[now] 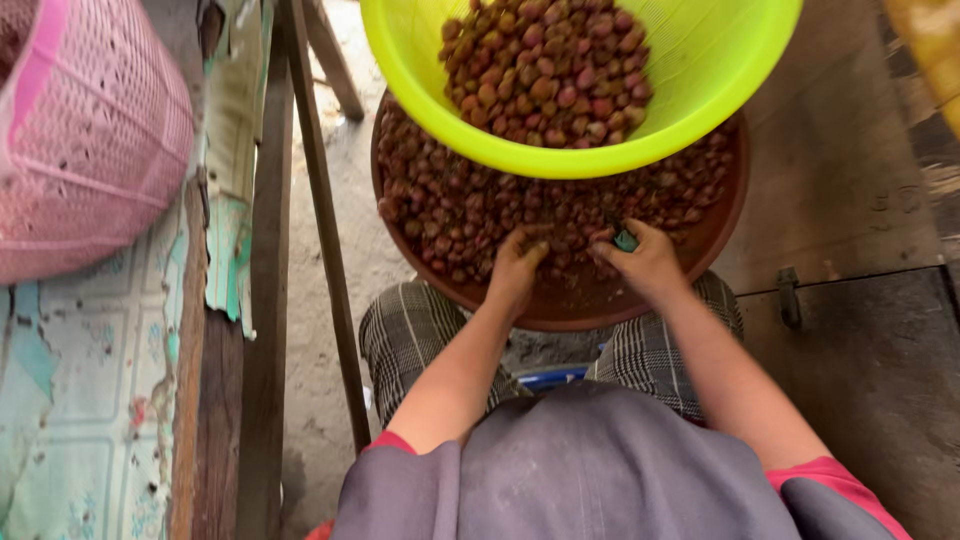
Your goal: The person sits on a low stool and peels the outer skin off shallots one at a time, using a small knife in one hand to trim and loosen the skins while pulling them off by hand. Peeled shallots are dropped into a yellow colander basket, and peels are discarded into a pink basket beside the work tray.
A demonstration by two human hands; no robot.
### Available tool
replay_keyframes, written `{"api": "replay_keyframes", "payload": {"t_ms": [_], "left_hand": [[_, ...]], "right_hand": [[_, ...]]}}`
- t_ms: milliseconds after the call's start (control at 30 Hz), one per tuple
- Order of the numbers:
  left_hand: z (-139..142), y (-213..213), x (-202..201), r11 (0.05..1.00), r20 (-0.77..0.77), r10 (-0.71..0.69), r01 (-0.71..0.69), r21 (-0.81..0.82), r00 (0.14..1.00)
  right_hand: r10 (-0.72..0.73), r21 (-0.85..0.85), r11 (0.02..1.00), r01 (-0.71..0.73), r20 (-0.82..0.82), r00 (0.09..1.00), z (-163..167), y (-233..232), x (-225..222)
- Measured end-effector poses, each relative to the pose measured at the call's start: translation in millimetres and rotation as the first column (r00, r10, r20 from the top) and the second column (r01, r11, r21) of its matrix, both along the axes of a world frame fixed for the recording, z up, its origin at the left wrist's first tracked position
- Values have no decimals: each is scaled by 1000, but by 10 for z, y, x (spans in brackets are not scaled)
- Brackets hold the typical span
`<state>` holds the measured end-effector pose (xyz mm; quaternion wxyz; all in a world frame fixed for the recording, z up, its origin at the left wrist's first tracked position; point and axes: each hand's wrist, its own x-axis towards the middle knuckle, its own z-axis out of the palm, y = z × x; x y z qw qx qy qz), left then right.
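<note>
A pink mesh basket (90,140) sits beside wooden slats (270,300).

Yellow-green bowl (700,90): smooth plastic, slightly glossy. Brown tray (590,300) under it: matt, dusty inner face; material cannot be told. Small reddish bulbs (460,210): dry skins with a faint sheen. Pink basket (90,140): plastic mesh, matt. Wooden posts (325,230): rough, weathered, unpainted. Checked trousers (400,335): woven cloth. Grey apron (590,470): smooth matt cloth. Patterned floor covering (80,400): worn, peeling.
</note>
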<state>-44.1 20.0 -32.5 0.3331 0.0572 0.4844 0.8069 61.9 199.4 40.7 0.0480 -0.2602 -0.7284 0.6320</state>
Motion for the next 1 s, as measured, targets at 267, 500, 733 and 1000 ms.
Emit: {"api": "replay_keyframes", "payload": {"t_ms": [267,500,733,1000], "left_hand": [[32,-92,-116,949,-136,35,-75,-306,990],[-129,-10,-15,881,-434,-195,-38,-472,880],[-162,51,128,983,-132,-181,175,-57,975],[-9,-29,82,995,-19,-93,94,21,995]], "right_hand": [[33,680,665,-310,389,921,215,255,-4],[69,669,603,-435,500,863,75,-215,-5],[141,261,955,-139,11,990,16,-213,52],[112,14,994,-112,-50,992,69,-207,16]]}}
